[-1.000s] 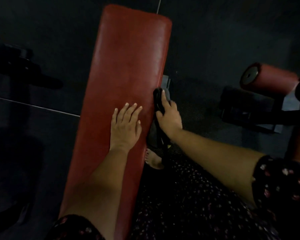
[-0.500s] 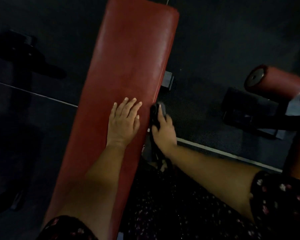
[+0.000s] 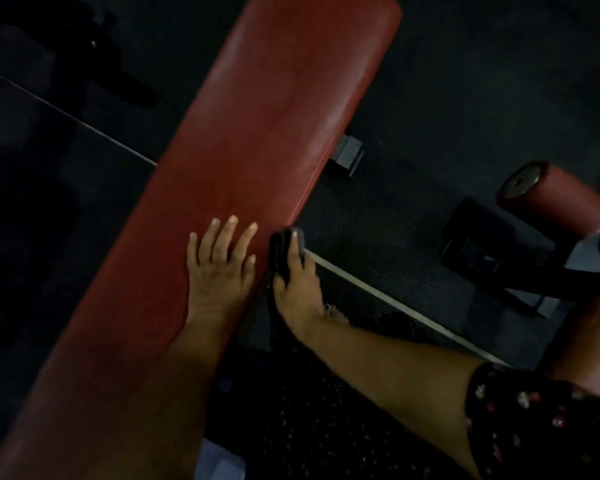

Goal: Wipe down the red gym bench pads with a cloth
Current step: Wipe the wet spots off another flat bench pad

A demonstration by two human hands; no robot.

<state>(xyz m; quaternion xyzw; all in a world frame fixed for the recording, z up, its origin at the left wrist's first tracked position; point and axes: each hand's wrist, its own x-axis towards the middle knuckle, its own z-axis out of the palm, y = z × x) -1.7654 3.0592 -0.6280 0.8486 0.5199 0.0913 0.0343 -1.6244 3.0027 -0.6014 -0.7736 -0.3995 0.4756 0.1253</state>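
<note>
Landmark: red bench pad [image 3: 257, 133]. Its long axis runs from the near-left corner of the view to the far right.

Left hand [image 3: 219, 268] lies flat on the pad's top, near its right edge and about mid-length. Fingers are straight and slightly spread, holding nothing. Looks like a brace.

Cloth [image 3: 279, 249] is dark and bunched, pressed against the pad's right side edge, just beside the left hand's thumb. A tail hangs down below the pad edge.

Right hand [image 3: 297, 289] grips the cloth off the pad's right edge. The index finger lies straight along the cloth and the thumb is tucked against its pad side. The other fingers are too dark to read.

Key relation: the cloth sits on the side edge, not the top, and the right hand's fingers point along the pad's long axis. Next stroke probably runs along that edge, with the right hand doing it.

Further right of the pad is a red roller pad [image 3: 561, 199], well apart from both hands.

Versus 1 s ago: the cloth hand has slid back along the right edge towards the near end. It was ahead of the left fingertips and is now about level with them. The left hand hasn't moved on the pad.
</note>
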